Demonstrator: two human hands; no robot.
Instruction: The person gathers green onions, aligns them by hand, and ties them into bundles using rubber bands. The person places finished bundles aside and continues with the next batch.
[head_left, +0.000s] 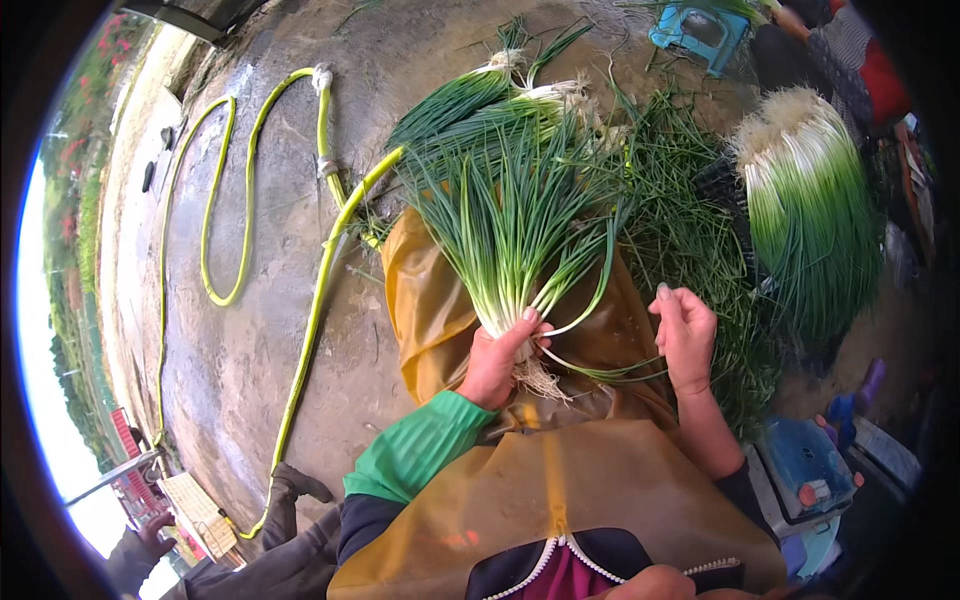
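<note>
A fanned bunch of green onions is gripped near its white bases by my left hand, thumb across the front. Its roots hang below the fist, and the leaves spread away from me over the brown waterproof apron on my lap. One or two thin stalks stick out of the bunch to the right. My right hand is raised to the right of the bunch, apart from it. Its fingers are curled with the thumb against them, and nothing shows between them. One loose stalk's tip reaches close to the right wrist.
More green onions lie beyond my knees. Loose trimmed leaves heap at the right, beside a large onion bundle. A yellow hose crosses the wet floor. A blue stool and a person are at upper right; another person's boot is at lower left.
</note>
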